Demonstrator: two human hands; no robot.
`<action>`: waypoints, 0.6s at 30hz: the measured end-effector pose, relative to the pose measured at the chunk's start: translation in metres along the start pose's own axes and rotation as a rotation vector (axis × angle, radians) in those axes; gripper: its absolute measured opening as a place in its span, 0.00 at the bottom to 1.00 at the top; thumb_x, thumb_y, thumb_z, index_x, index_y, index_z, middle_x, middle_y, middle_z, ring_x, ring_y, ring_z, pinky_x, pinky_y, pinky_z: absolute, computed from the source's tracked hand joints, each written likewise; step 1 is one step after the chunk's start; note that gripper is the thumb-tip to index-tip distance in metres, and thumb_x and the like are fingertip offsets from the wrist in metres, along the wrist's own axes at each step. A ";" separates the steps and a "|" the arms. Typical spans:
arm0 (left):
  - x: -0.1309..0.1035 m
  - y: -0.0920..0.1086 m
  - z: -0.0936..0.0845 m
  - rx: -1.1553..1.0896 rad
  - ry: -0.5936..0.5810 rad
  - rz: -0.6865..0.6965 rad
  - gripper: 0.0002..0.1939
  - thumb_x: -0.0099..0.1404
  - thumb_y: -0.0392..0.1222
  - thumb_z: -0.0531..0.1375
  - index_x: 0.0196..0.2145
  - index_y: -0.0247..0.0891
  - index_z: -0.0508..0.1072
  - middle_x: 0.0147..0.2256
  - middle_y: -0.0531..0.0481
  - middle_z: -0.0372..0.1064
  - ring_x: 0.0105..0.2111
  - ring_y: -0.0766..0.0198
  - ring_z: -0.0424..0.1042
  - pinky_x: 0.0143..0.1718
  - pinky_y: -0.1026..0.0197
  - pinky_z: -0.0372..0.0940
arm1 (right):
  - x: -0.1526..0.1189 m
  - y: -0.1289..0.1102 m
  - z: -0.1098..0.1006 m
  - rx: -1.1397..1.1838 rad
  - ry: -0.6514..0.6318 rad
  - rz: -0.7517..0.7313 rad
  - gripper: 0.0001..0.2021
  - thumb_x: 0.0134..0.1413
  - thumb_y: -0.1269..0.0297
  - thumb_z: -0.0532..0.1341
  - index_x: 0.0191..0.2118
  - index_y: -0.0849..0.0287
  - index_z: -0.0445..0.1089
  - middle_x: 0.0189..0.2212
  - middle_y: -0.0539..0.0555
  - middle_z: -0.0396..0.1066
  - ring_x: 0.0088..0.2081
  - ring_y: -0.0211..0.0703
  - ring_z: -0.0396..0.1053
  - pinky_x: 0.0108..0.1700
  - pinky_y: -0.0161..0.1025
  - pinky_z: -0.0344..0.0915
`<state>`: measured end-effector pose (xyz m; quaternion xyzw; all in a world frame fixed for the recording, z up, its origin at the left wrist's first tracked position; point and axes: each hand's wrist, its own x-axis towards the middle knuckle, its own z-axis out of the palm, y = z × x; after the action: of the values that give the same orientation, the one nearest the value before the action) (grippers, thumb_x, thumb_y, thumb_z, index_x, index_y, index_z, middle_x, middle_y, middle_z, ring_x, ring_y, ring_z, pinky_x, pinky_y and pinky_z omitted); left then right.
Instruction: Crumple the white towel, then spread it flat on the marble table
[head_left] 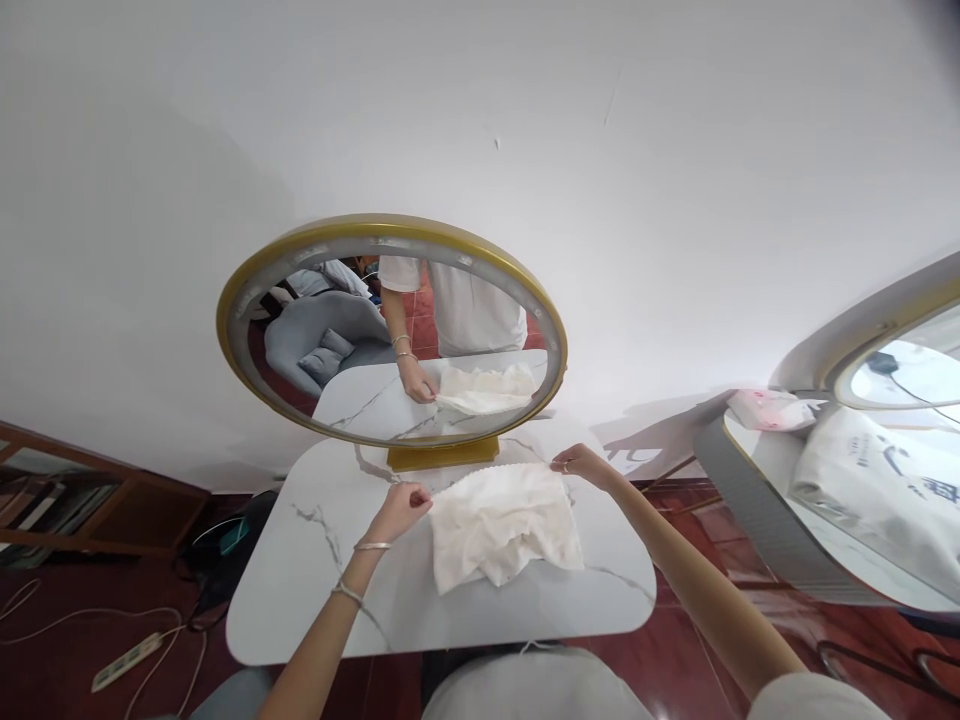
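A soft white garment (502,520) with a gathered, wavy upper edge lies spread and wrinkled on the white marble-patterned table (300,590). Its exact kind I cannot tell. At the upper left corner, my left hand (401,512) has its fingers closed on the edge. The upper right corner is pinched between the thumb and fingers of my right hand (583,466), which wears a ring. Both hands stay close to the tabletop, and the cloth's lower edge hangs in loose folds over it.
Behind the garment stands a gold-rimmed oval mirror (397,225) on a gold base (442,455). At the right is a second table with a white printed bag (885,490) and a tissue pack (772,408). A power strip (126,660) and cables lie on the red floor, left.
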<state>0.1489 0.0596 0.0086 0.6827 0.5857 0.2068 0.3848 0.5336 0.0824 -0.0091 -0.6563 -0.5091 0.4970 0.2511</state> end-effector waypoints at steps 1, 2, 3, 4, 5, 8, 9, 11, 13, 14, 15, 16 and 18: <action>-0.001 0.003 -0.004 -0.006 0.000 -0.001 0.10 0.48 0.46 0.62 0.19 0.37 0.72 0.22 0.50 0.73 0.24 0.63 0.71 0.32 0.59 0.69 | -0.002 -0.001 -0.002 0.018 0.007 -0.010 0.12 0.30 0.57 0.69 0.21 0.62 0.75 0.24 0.54 0.75 0.31 0.46 0.71 0.32 0.37 0.65; -0.002 0.005 -0.008 -0.011 0.000 -0.002 0.10 0.48 0.47 0.62 0.20 0.37 0.73 0.22 0.50 0.73 0.25 0.62 0.72 0.33 0.59 0.69 | -0.005 -0.002 -0.004 0.035 0.019 -0.018 0.13 0.28 0.57 0.70 0.21 0.62 0.75 0.24 0.54 0.75 0.32 0.46 0.71 0.32 0.37 0.65; -0.003 0.009 -0.013 -0.016 -0.005 0.000 0.11 0.48 0.48 0.62 0.20 0.37 0.73 0.23 0.49 0.74 0.26 0.62 0.72 0.34 0.58 0.69 | -0.007 -0.003 -0.007 0.051 0.033 -0.026 0.13 0.27 0.57 0.70 0.20 0.61 0.75 0.24 0.54 0.75 0.32 0.46 0.71 0.32 0.37 0.65; -0.005 0.012 -0.019 -0.022 -0.013 0.003 0.11 0.49 0.48 0.62 0.21 0.36 0.74 0.24 0.48 0.75 0.27 0.61 0.73 0.35 0.58 0.70 | -0.009 -0.005 -0.009 0.067 0.048 -0.034 0.13 0.26 0.57 0.71 0.20 0.61 0.75 0.24 0.55 0.75 0.32 0.46 0.71 0.32 0.38 0.65; -0.007 0.017 -0.025 -0.028 -0.022 0.011 0.11 0.49 0.48 0.63 0.22 0.37 0.75 0.25 0.48 0.75 0.27 0.61 0.73 0.35 0.58 0.70 | -0.012 -0.007 -0.012 0.085 0.062 -0.044 0.14 0.25 0.56 0.71 0.20 0.61 0.74 0.25 0.55 0.75 0.32 0.47 0.71 0.32 0.38 0.65; -0.015 0.036 -0.045 -0.030 -0.029 0.073 0.11 0.51 0.49 0.62 0.23 0.38 0.76 0.28 0.48 0.76 0.30 0.60 0.74 0.38 0.58 0.70 | -0.025 -0.021 -0.025 0.135 0.096 -0.081 0.16 0.24 0.55 0.72 0.22 0.61 0.74 0.27 0.56 0.75 0.34 0.46 0.71 0.34 0.38 0.66; -0.018 0.045 -0.053 -0.019 -0.020 0.106 0.11 0.52 0.49 0.62 0.24 0.39 0.76 0.29 0.48 0.76 0.31 0.60 0.74 0.38 0.58 0.70 | -0.031 -0.028 -0.032 0.154 0.112 -0.100 0.17 0.25 0.54 0.72 0.22 0.61 0.74 0.27 0.56 0.75 0.33 0.46 0.71 0.34 0.38 0.67; -0.024 0.066 -0.067 -0.003 0.018 0.178 0.11 0.54 0.50 0.62 0.24 0.40 0.75 0.30 0.48 0.76 0.33 0.60 0.74 0.39 0.58 0.70 | -0.048 -0.045 -0.048 0.187 0.153 -0.157 0.19 0.27 0.52 0.72 0.24 0.61 0.73 0.26 0.56 0.74 0.31 0.44 0.71 0.31 0.38 0.67; -0.030 0.089 -0.080 -0.032 0.066 0.232 0.13 0.55 0.52 0.62 0.26 0.39 0.73 0.30 0.48 0.75 0.33 0.60 0.73 0.39 0.58 0.70 | -0.070 -0.066 -0.068 0.213 0.203 -0.266 0.21 0.30 0.50 0.72 0.27 0.61 0.73 0.25 0.54 0.73 0.29 0.42 0.69 0.29 0.37 0.67; -0.033 0.101 -0.085 -0.049 0.093 0.254 0.13 0.56 0.52 0.62 0.28 0.39 0.72 0.31 0.48 0.74 0.34 0.60 0.73 0.39 0.58 0.70 | -0.081 -0.076 -0.077 0.220 0.220 -0.343 0.21 0.31 0.50 0.72 0.30 0.61 0.73 0.26 0.53 0.72 0.29 0.41 0.69 0.29 0.37 0.67; -0.035 0.112 -0.089 -0.046 0.124 0.275 0.14 0.57 0.53 0.61 0.29 0.39 0.71 0.31 0.48 0.73 0.34 0.60 0.72 0.39 0.59 0.69 | -0.093 -0.086 -0.086 0.208 0.242 -0.420 0.22 0.34 0.50 0.71 0.34 0.60 0.73 0.29 0.53 0.72 0.32 0.41 0.70 0.32 0.37 0.68; -0.037 0.123 -0.092 -0.015 0.147 0.298 0.14 0.58 0.53 0.60 0.32 0.39 0.70 0.33 0.48 0.73 0.36 0.61 0.72 0.39 0.60 0.69 | -0.104 -0.095 -0.093 0.143 0.248 -0.467 0.22 0.37 0.50 0.70 0.38 0.59 0.73 0.31 0.53 0.72 0.34 0.42 0.70 0.34 0.38 0.68; -0.041 0.144 -0.093 0.101 0.174 0.360 0.13 0.63 0.52 0.56 0.37 0.40 0.69 0.36 0.48 0.71 0.38 0.61 0.70 0.40 0.61 0.67 | -0.126 -0.111 -0.103 -0.059 0.275 -0.541 0.19 0.45 0.49 0.66 0.40 0.57 0.73 0.34 0.54 0.72 0.36 0.42 0.70 0.37 0.38 0.68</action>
<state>0.1636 0.0443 0.1833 0.7744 0.4947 0.3009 0.2550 0.5821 0.0246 0.1721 -0.5651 -0.6407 0.3039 0.4217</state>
